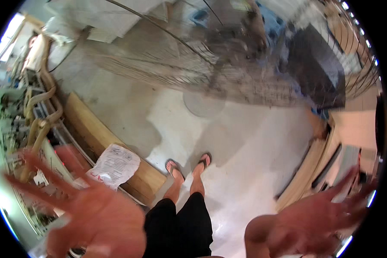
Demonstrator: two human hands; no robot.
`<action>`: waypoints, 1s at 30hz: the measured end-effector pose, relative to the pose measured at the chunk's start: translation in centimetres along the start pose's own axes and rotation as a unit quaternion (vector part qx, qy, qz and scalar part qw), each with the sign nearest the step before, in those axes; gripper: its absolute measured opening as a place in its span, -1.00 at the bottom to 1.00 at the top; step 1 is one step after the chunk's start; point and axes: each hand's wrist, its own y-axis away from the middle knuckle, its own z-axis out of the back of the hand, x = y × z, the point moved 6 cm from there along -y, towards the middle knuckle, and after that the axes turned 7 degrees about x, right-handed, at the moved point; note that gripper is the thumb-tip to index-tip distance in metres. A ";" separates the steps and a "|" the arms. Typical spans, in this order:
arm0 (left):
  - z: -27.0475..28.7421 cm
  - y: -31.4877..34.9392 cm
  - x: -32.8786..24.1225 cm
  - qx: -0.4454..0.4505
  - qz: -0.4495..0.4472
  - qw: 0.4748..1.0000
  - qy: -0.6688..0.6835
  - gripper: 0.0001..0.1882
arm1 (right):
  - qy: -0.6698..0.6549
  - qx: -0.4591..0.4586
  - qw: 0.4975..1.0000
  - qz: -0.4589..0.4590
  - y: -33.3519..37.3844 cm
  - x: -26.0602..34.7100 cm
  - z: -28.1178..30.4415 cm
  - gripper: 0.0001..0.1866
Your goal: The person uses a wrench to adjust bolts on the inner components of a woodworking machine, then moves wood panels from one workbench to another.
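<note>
My left hand (101, 217) is raised at the lower left with its fingers spread wide and nothing in it. Just beyond it, a crumpled white printed sack or sheet (116, 165) lies over a long wooden board or trough (90, 122). At the lower right my right hand (307, 221) is held up too, its fingers apart and somewhat smeared by motion. No object shows in that palm. Closest to it are long pale boards (303, 172) along the right side.
Machinery with beige hoses (43, 103) lines the left. A large blurred wire guard, like a fan's (253, 81), spans the upper right, by a dark panel (316, 64) and blue items (268, 21). My sandalled feet (174, 167) stand on the pale floor (245, 142).
</note>
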 end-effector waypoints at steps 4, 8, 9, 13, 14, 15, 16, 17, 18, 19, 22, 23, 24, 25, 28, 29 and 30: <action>2.3 5.7 1.7 0.118 0.281 0.951 -0.050 -0.38 | -0.206 0.071 0.956 -0.198 0.9 4.6 -4.3 -0.57; -0.3 14.4 3.3 -0.048 0.573 0.724 0.381 -0.45 | -0.262 0.334 0.878 -0.219 10.9 11.9 -13.9 -0.52; 0.5 14.2 2.4 -0.113 0.468 0.782 0.396 -0.44 | -0.273 0.396 0.869 -0.111 14.3 14.5 -16.7 -0.49; 7.3 12.7 -4.1 -0.143 0.222 0.839 0.476 -0.35 | -0.203 0.345 0.887 0.232 21.1 16.0 -20.3 -0.31; 10.5 13.8 -4.7 -0.097 0.351 0.797 0.482 -0.33 | -0.261 0.336 0.843 0.329 21.4 15.9 -20.9 -0.29; 13.5 15.2 -5.3 -0.072 0.483 0.731 0.476 -0.30 | -0.178 0.579 0.758 0.243 22.3 13.9 -24.7 -0.27; 16.6 13.8 -7.2 0.009 0.389 0.787 0.480 -0.35 | -0.082 0.760 0.629 0.141 23.4 11.9 -27.5 -0.25; 19.3 13.3 -8.1 -0.007 0.361 0.799 0.481 -0.36 | 0.038 0.882 0.469 0.032 24.6 10.4 -29.4 -0.22; 21.6 12.6 -7.9 -0.040 0.334 0.807 0.485 -0.36 | 0.001 0.887 0.460 0.034 23.6 11.6 -31.8 -0.23; 23.4 12.3 -8.2 -0.054 0.274 0.815 0.508 -0.37 | -0.022 0.890 0.454 0.029 23.2 13.6 -33.4 -0.24; 29.6 13.5 -6.1 -0.217 0.230 0.941 -0.118 -0.34 | -0.092 0.896 0.435 0.003 22.1 22.5 -37.1 -0.27; 30.5 14.6 -5.4 -0.229 0.225 0.884 -0.341 -0.33 | -0.256 0.842 0.474 0.040 21.3 28.0 -37.9 -0.27; 30.1 15.2 -3.4 -0.148 0.195 0.902 -0.356 -0.37 | -0.387 0.805 0.447 -0.051 20.3 32.3 -38.6 -0.26; 31.9 17.1 -1.9 -0.144 0.151 0.895 -0.394 -0.37 | -0.471 0.786 0.354 -0.188 20.0 36.3 -39.3 -0.25; 37.5 23.6 4.5 -0.024 0.226 0.840 -0.493 -0.35 | -0.490 0.722 0.276 -0.403 16.3 43.6 -39.5 -0.19; 40.4 26.3 7.8 0.059 0.362 0.794 -0.484 -0.32 | -0.508 0.750 0.270 -0.327 14.1 46.3 -40.2 -0.21; 42.8 29.0 10.2 0.080 0.488 0.774 -0.395 -0.31 | -0.541 0.745 0.235 -0.310 12.4 48.2 -40.6 -0.22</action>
